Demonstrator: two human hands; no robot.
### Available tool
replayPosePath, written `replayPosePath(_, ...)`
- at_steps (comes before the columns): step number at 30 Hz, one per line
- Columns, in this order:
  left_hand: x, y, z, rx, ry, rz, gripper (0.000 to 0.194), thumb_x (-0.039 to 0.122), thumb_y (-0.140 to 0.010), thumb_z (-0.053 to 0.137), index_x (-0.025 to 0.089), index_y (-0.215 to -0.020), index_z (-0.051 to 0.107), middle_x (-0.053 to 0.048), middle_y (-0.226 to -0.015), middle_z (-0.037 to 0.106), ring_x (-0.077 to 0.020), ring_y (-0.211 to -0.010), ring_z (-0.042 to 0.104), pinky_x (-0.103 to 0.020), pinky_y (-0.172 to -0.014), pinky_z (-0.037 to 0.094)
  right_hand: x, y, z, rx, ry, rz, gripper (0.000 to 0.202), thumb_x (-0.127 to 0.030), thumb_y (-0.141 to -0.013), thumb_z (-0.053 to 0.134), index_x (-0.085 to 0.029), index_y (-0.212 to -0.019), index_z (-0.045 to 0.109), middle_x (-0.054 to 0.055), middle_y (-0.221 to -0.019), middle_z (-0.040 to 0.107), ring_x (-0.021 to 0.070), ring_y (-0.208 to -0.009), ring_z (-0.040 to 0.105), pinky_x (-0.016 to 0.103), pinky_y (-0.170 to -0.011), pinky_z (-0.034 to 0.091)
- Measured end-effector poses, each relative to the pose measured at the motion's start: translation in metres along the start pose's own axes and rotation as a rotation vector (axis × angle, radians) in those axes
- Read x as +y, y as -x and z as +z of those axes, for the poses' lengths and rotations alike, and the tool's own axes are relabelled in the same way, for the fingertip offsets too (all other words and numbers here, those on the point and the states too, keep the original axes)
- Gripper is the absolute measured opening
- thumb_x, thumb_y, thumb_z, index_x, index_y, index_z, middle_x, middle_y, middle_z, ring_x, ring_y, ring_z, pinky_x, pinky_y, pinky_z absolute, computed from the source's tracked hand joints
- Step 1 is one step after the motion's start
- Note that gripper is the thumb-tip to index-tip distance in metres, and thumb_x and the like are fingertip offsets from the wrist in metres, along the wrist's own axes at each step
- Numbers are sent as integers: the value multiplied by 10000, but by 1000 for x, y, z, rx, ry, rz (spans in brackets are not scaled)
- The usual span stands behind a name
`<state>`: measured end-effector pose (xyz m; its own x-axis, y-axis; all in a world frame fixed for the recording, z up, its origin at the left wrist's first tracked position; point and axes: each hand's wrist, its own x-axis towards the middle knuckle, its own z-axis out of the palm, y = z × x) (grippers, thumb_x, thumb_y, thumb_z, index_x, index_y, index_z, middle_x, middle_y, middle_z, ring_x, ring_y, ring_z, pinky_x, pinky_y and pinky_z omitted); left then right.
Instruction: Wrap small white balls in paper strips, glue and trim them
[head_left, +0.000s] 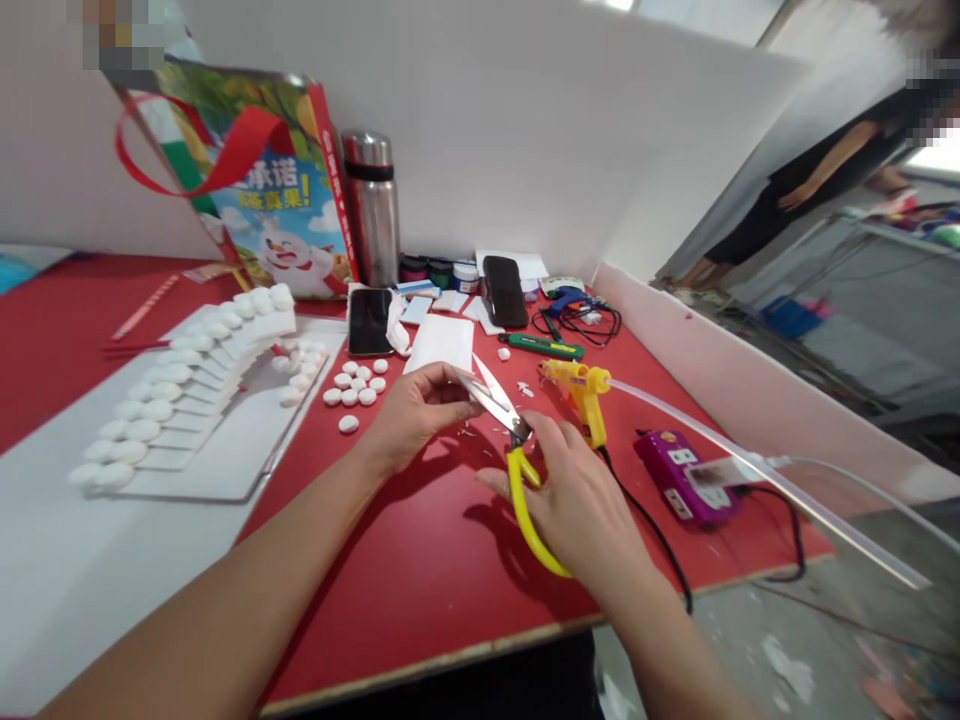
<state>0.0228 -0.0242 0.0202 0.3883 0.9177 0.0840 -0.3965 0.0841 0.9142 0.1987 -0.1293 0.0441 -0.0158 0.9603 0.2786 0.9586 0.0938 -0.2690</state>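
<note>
**Over at the red table [405,580]: fingertips awfully near the blades**

So the scissors [519,430] are above the tabletop, blades parted and pointing away. Right hand [574,490] has its fingers curled round the yellow handles. Left hand [424,410] has thumb and forefinger drawn together in a pinch, right by the blades; can't tell what's between them, if anything.

Obvious worry: one careless squeeze and a left fingertip could get nicked. Also, the yellow glue gun [585,385] lies just beyond the right hand. No clue if it's hot, but a swing of the knuckles could knock it. Its long clear glue stick [765,470] pokes out past the table edge, and the black cord [649,530] runs close to the right forearm, so a snag might drag the lot.

What else crowds the spot: white paper [441,345] straight ahead, green cutter [544,346] behind the gun, loose white discs [349,397] near the left wrist (easy to scatter), purple box [679,475] off right.
</note>
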Motion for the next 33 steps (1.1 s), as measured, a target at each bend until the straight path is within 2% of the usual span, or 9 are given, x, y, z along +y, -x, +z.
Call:
replayPosePath(4, -3, 1, -5, 0, 6, -81, 332, 208, -665, 905, 155, -922, 701, -23, -888, 749, -149, -803, 727, -293, -809, 564, 5, -10, -4, -120, -110, 101, 474, -615, -956, 539, -183, -1140, 605, 92, -862, 732, 265, -757, 713, 312, -629, 437)
replayPosePath(7, -3, 0, -8, 2, 37, -94, 328, 224, -688, 896, 156, -941, 698, -40, -899, 764, -186, -841, 757, -329, -848, 572, 1, -24, -11, -197, 18, 175, 425, -592, -979, 512, -185, -1039, 618, 87, -760, 732, 286, -739, 727, 318, -596, 390)
replayPosePath(11, 3, -4, -11, 90, 78, -33, 290, 215, -687, 888, 150, -906, 710, -28, -839, 760, -172, -785, 755, -328, -845, 581, -13, -42, -14, -270, 238, 264, 392, -519, -967, 566, -142, -1054, 628, 156, -831, 754, 347, -846, 748, 338, -612, 393)
replayPosePath(16, 11, -9, -17, 168, 118, 28, 284, 180, -647, 894, 146, -887, 745, -26, -803, 753, -159, -763, 739, -319, -829, 581, -27, -53, -8, -336, 316, 257, 284, -313, -966, 546, -91, -1124, 626, 199, -930, 751, 343, -922, 747, 352, -682, 456)
replayPosePath(20, 16, -12, -21, 215, 92, 59, 282, 159, -638, 890, 146, -896, 777, -32, -828, 754, -127, -776, 718, -266, -808, 564, -32, -56, -4, -390, 315, 231, 318, -363, -938, 606, -100, -1112, 647, 205, -999, 745, 345, -947, 741, 368, -716, 495)
replayPosePath(24, 31, -12, -28, 252, 33, 123, 252, 186, -640, 889, 159, -861, 772, -34, -881, 755, -122, -780, 702, -261, -782, 557, -41, -65, -15, -453, 299, 149, 367, -481, -918, 643, -133, -1014, 705, 177, -970, 757, 347, -932, 736, 371, -705, 501)
replayPosePath(28, 56, -6, -38, 297, -186, 127, 355, 294, -688, 871, 164, -991, 739, -40, -827, 737, -140, -693, 673, -235, -595, 501, -54, -88, -21, -287, 225, 96, 400, -518, -972, 550, -161, -1038, 717, 153, -946, 758, 319, -922, 727, 339, -680, 471)
replayPosePath(31, 74, 3, -43, 355, -477, 164, 321, 312, -672, 872, 167, -904, 702, -48, -826, 737, -182, -710, 685, -263, -600, 510, -55, -101, -6, -118, 159, 56, 396, -474, -1011, 488, -153, -1035, 719, 151, -935, 758, 286, -915, 711, 317, -687, 440)
replayPosePath(33, 82, 8, -42, 352, -796, 157, 235, 345, -727, 821, 185, -870, 725, -41, -774, 727, -192, -688, 668, -273, -597, 495, -48, -104, 10, -64, 125, 79, 410, -455, -1027, 452, -154, -986, 727, 144, -887, 755, 261, -848, 698, 309, -675, 416)
